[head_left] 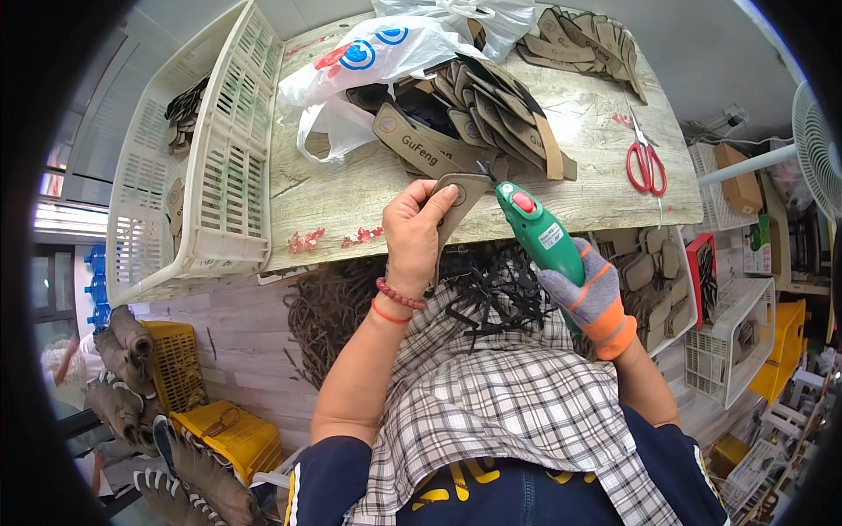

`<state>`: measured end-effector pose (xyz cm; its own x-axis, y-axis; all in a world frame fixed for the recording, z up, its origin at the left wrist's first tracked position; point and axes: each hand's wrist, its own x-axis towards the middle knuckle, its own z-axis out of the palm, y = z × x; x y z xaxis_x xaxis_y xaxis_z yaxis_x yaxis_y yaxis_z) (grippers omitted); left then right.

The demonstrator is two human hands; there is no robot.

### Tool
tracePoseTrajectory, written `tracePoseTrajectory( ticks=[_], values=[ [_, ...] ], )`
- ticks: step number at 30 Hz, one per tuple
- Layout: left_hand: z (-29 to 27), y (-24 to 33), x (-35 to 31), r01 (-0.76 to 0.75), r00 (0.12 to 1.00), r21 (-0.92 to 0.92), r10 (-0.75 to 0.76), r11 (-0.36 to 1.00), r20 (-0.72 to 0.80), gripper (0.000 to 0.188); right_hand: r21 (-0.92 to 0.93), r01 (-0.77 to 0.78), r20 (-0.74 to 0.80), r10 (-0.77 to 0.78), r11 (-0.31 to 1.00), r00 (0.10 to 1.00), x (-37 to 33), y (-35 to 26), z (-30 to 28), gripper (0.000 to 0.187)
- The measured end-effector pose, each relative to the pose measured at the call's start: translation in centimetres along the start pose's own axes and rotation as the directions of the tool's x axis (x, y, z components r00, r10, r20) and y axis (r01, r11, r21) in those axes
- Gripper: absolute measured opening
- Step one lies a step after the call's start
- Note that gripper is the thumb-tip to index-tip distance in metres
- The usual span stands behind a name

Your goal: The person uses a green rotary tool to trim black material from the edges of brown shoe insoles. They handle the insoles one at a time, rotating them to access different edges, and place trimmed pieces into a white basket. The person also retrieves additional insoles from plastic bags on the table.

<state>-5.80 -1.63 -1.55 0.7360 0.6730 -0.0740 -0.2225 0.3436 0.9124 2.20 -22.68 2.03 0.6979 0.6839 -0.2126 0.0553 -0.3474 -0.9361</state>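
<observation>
My bare left hand pinches a tan fabric shoe piece with a dark edge between thumb and fingers, just beyond the table's near edge. A red bead bracelet and a red cord circle that wrist. In a grey and orange glove, my right hand grips green electric scissors with a red button. Their dark tip points at the piece's upper right corner; whether it touches cannot be made out. Beyond both hands lies a heap of similar tan pieces, some spilling from a white plastic bag.
Red-handled scissors lie at the table's right. More pieces are stacked at its back. A white crate stands on the left. Black strips cover my lap's checked apron. A fan stands far right, yellow crates lower left.
</observation>
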Motion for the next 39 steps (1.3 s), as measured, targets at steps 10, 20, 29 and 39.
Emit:
tracePoseTrajectory(
  ticks=[10, 20, 29, 39],
  values=[
    [-2.2, 2.2, 1.5, -0.003, 0.981, 0.293, -0.054, 0.956, 0.185, 0.007, -0.124, 0.041, 0.068, -0.032, 0.991, 0.997, 0.0, 0.2, -1.1, 0.049],
    [-2.6, 3.6, 2.4, 0.032, 0.948, 0.376, -0.147, 0.926, 0.283, 0.006, -0.117, 0.028, 0.140, -0.011, 0.993, 0.990, 0.0, 0.0, -1.7, 0.050],
    [-2.8, 3.6, 2.6, 0.090, 0.890, 0.467, -0.281, 0.880, 0.359, 0.006, -0.091, 0.039, 0.166, -0.023, 0.995, 0.986, 0.2, 0.2, -1.4, 0.050],
    [-3.8, 3.7, 2.4, 0.125, 0.904, 0.542, -0.320, 0.831, 0.283, 0.007, -0.072, 0.035, 0.182, -0.021, 0.997, 0.983, 1.4, -0.7, -0.1, 0.048]
  ],
)
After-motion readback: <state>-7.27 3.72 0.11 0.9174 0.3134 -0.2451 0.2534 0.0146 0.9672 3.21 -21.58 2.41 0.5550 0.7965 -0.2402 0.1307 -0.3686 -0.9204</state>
